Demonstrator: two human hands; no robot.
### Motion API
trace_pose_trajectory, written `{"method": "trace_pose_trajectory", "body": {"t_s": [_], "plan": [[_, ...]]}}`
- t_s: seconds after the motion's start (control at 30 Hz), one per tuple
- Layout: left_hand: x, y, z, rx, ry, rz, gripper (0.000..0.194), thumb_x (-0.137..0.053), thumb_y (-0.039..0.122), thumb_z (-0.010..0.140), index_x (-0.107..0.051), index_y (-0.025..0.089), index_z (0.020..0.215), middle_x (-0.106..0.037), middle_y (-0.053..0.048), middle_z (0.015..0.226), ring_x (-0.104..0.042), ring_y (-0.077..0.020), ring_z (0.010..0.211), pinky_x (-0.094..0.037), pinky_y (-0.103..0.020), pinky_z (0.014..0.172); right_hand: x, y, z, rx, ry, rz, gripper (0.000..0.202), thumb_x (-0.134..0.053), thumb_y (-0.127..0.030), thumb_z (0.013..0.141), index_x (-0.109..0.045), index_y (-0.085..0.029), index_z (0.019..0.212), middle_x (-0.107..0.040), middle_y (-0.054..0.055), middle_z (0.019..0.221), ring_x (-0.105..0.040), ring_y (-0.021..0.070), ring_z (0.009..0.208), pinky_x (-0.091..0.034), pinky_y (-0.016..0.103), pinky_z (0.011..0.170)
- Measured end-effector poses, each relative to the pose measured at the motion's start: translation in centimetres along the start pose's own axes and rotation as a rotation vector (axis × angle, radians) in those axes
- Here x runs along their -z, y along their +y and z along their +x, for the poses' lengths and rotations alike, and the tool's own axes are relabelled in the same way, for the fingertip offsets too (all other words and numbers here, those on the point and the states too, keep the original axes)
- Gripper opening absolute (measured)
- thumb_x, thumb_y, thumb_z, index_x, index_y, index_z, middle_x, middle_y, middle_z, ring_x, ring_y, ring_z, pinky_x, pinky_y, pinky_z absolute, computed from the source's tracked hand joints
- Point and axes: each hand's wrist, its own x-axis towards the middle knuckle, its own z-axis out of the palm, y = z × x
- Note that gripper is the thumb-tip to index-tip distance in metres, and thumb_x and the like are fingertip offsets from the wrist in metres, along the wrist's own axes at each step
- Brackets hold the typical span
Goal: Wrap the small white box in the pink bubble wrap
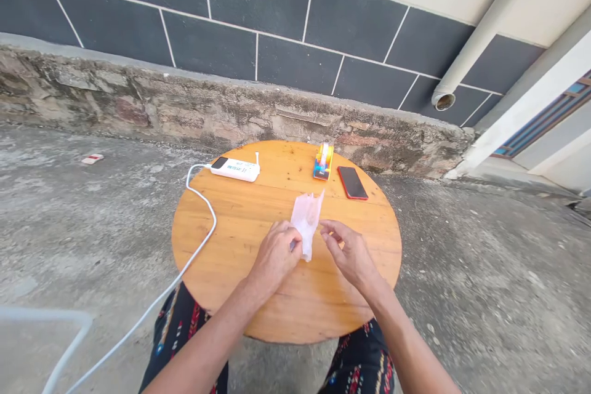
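Seemingly straightening pink plastic pinched in the left hand over the table, with the right hand unclenched just right of it, probably needing gentle spreading next.

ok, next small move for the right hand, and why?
Probably have the right hand close its thumb and fingers on the right edge of the thin pinkish sheet. The left hand appears to pinch its left side, while the right thumb and fingers stand parted by the opposite edge. A second grip would likely steady it.
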Motion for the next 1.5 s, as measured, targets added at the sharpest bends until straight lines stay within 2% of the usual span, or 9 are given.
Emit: {"method": "trace_pose_trajectory", "body": {"t_s": [0.17,0.27,0.37,0.73,0.97,1.13,1.23,1.37,1.5], "plan": [[0.1,0.0,0.0,-0.057,0.012,0.050,0.019,-0.054,0.003,0.073,-0.060,0.019,0.063,-0.060,-0.005,0.090,-0.054,-0.0199,0.090,-0.047,-0.033,0.077,-0.4,0.7,1.8,0.074,-0.091,-0.363,0.033,-0.044,-0.016,0.090,-0.059,-0.022,0.120,-0.072,0.004,0.096,-0.067,0.0172,0.077,-0.045,0.025,0.066],[0.1,-0.1,0.2,-0.123,0.015,0.085,0.020,-0.054,0.004,0.073,-0.059,0.019,0.061,-0.059,-0.006,0.105,-0.053,-0.0213,0.097,-0.048,-0.035,0.082,-1.1,0.8,2.6,0.102,-0.116,-0.430,0.028,-0.047,-0.015,0.089,-0.063,-0.023,0.110,-0.072,0.004,0.087,-0.065,0.0182,0.071,-0.041,0.026,0.064],[0.2,-0.3,0.5,-0.156,-0.040,0.088,0.022,-0.051,0.004,0.075,-0.058,0.019,0.060,-0.062,-0.005,0.102,-0.054,-0.0212,0.097,-0.049,-0.035,0.082,-1.4,0.7,2.9,0.129,-0.117,-0.476,0.022,-0.046,-0.017,0.092,-0.066,-0.022,0.099,-0.072,0.004,0.083,-0.064,0.0180,0.071,-0.038,0.026,0.068],[0.2,-0.6,1.4,-0.135,-0.144,0.028,0.023,-0.046,0.001,0.074,-0.051,0.019,0.061,-0.062,-0.002,0.080,-0.054,-0.0194,0.086,-0.047,-0.031,0.075,-1.4,-0.5,5.1,0.238,-0.258,-0.558,0.027,-0.044,-0.012,0.093,-0.065,-0.020,0.078,-0.067,0.003,0.071,-0.056,0.0144,0.062,-0.028,0.028,0.068],[0.0,-0.7,0.9,-0.121,-0.103,0.008,0.019,-0.046,0.004,0.078,-0.054,0.018,0.068,-0.057,-0.005,0.110,-0.055,-0.0186,0.096,-0.047,-0.031,0.081,-1.5,-0.7,6.9,0.232,-0.384,-0.491,0.027,-0.045,-0.008,0.091,-0.064,-0.020,0.076,-0.067,0.000,0.068,-0.056,0.0120,0.060,-0.029,0.025,0.067],[0.0,-0.9,0.9,-0.201,-0.120,0.038,0.020,-0.046,0.004,0.079,-0.054,0.018,0.069,-0.060,-0.003,0.096,-0.052,-0.0191,0.092,-0.046,-0.031,0.081,-1.8,-0.7,7.6,0.207,-0.445,-0.438,0.029,-0.048,-0.007,0.085,-0.062,-0.020,0.063,-0.063,-0.002,0.060,-0.054,0.0118,0.056,-0.028,0.024,0.058],[0.2,-0.8,1.1,-0.198,-0.136,0.046,0.021,-0.045,0.003,0.079,-0.053,0.018,0.068,-0.060,-0.002,0.087,-0.051,-0.0188,0.088,-0.045,-0.031,0.078,-1.8,-0.3,7.5,0.184,-0.446,-0.398,0.026,-0.049,-0.009,0.084,-0.068,-0.022,0.072,-0.067,-0.001,0.066,-0.058,0.0133,0.061,-0.031,0.023,0.058],[0.5,-0.9,1.2,-0.179,-0.137,0.011,0.021,-0.045,0.002,0.079,-0.052,0.018,0.067,-0.062,-0.002,0.089,-0.052,-0.0184,0.089,-0.045,-0.030,0.078,-0.7,0.5,6.1,0.116,-0.338,-0.323,0.028,-0.048,-0.015,0.089,-0.064,-0.023,0.110,-0.071,0.002,0.085,-0.063,0.0171,0.077,-0.040,0.025,0.069],[0.5,-1.0,1.1,-0.167,-0.138,-0.023,0.020,-0.046,0.002,0.079,-0.053,0.018,0.068,-0.063,-0.002,0.091,-0.053,-0.0182,0.091,-0.045,-0.030,0.080,0.5,0.9,3.4,0.104,-0.213,-0.101,0.022,-0.045,-0.019,0.093,-0.064,-0.021,0.104,-0.070,0.004,0.099,-0.063,0.0170,0.091,-0.044,0.027,0.082]]}}
